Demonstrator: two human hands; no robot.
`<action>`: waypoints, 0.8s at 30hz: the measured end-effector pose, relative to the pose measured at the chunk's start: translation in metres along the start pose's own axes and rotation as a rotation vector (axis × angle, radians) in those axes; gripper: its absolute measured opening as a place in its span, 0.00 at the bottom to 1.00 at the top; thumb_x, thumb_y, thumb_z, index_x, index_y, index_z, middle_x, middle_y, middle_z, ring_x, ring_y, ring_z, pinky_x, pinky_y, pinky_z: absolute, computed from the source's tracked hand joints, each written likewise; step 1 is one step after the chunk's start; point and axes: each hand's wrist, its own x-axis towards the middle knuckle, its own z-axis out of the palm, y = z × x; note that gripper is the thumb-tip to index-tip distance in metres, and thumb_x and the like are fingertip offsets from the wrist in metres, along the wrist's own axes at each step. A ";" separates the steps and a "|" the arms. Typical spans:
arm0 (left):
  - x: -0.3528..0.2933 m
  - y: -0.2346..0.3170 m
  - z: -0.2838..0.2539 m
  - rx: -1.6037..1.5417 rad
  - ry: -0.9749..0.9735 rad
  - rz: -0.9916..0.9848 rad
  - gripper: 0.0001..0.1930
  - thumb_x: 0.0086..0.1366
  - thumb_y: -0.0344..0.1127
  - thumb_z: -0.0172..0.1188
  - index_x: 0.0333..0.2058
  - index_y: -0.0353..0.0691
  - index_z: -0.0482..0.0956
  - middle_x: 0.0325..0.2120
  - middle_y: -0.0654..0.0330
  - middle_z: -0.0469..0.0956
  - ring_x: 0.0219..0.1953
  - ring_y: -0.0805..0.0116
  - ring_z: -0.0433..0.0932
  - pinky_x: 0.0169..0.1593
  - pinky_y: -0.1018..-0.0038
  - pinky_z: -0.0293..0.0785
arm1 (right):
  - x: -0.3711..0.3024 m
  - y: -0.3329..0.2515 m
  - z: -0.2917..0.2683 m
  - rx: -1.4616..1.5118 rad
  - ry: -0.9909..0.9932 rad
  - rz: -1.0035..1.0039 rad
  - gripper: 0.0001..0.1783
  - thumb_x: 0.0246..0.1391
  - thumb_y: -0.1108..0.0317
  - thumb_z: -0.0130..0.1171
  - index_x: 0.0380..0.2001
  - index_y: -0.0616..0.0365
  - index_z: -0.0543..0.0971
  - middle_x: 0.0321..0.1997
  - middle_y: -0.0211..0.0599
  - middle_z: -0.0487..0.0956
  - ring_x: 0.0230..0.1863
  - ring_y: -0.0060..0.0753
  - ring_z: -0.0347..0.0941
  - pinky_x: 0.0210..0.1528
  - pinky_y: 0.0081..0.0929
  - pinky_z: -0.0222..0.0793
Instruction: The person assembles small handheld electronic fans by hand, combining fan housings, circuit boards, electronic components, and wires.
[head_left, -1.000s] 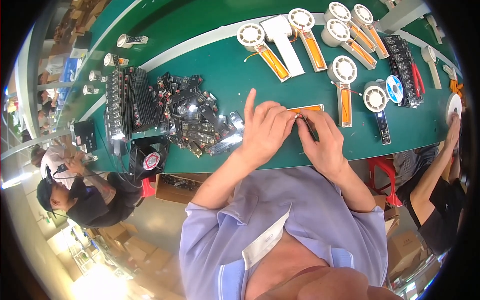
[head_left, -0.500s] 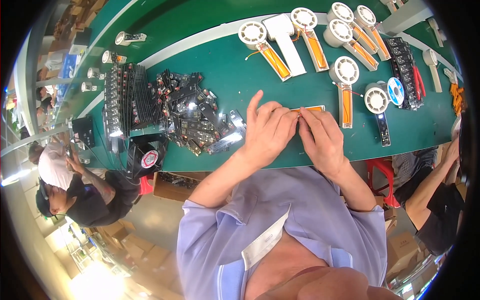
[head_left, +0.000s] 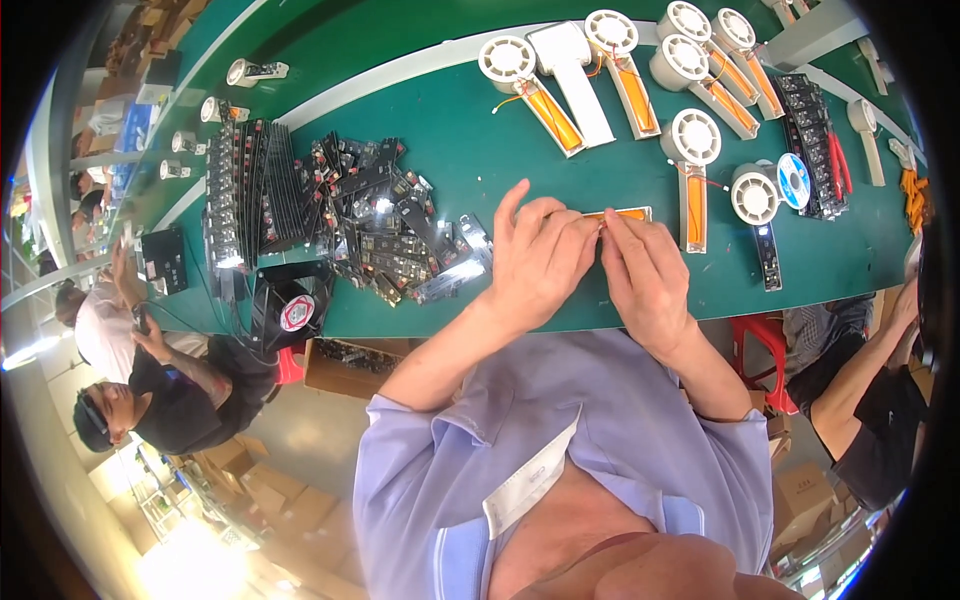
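Both hands meet over the table's near edge around a white handheld fan (head_left: 630, 214), whose open handle shows an orange battery; the rest lies hidden behind my fingers. My left hand (head_left: 543, 258) is closed round its left part, with one finger raised away. My right hand (head_left: 645, 278) has thumb and fingertips pinched together against the left fingertips, at the handle's near side. What tiny part sits in that pinch is too small to tell. Just right of my hands lies another opened fan (head_left: 693, 205) with an orange battery and thin wires.
Loose dark circuit boards (head_left: 385, 225) lie heaped on the left beside a stacked row of boards (head_left: 250, 190). A black cooling fan (head_left: 290, 310) stands at the near left edge. Several opened fans (head_left: 555, 120) lie behind. At right are a solder spool (head_left: 792, 181), more boards (head_left: 808, 140) and red-handled pliers (head_left: 838, 165).
My hands keep nearly the same hold, with only slight finger movement at the handle. At left, a seated person in black has turned their head.
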 end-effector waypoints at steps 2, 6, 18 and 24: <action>0.000 0.001 0.000 -0.006 0.004 -0.006 0.14 0.53 0.26 0.74 0.39 0.42 0.84 0.35 0.65 0.83 0.43 0.62 0.79 0.67 0.51 0.67 | 0.001 -0.001 -0.001 0.004 -0.011 0.009 0.23 0.51 0.86 0.69 0.53 0.72 0.82 0.45 0.46 0.81 0.39 0.46 0.79 0.40 0.37 0.78; 0.000 0.001 0.000 -0.011 0.005 -0.016 0.14 0.53 0.26 0.74 0.39 0.42 0.84 0.35 0.65 0.83 0.43 0.62 0.79 0.67 0.52 0.68 | -0.001 -0.001 0.000 0.003 -0.011 0.005 0.23 0.52 0.86 0.69 0.53 0.72 0.81 0.45 0.46 0.81 0.39 0.46 0.79 0.40 0.38 0.79; 0.010 -0.002 -0.015 -0.052 -0.139 -0.007 0.13 0.55 0.26 0.73 0.40 0.40 0.85 0.33 0.65 0.82 0.44 0.64 0.78 0.71 0.46 0.60 | 0.012 0.002 -0.006 0.049 -0.059 -0.007 0.21 0.49 0.83 0.71 0.48 0.70 0.82 0.42 0.46 0.82 0.39 0.48 0.80 0.41 0.39 0.79; 0.009 -0.003 -0.011 -0.118 -0.124 -0.029 0.13 0.53 0.25 0.74 0.39 0.40 0.85 0.33 0.65 0.83 0.43 0.62 0.79 0.69 0.46 0.63 | 0.015 0.013 -0.008 0.082 -0.092 -0.092 0.20 0.47 0.82 0.71 0.47 0.71 0.81 0.41 0.46 0.82 0.38 0.47 0.79 0.40 0.38 0.79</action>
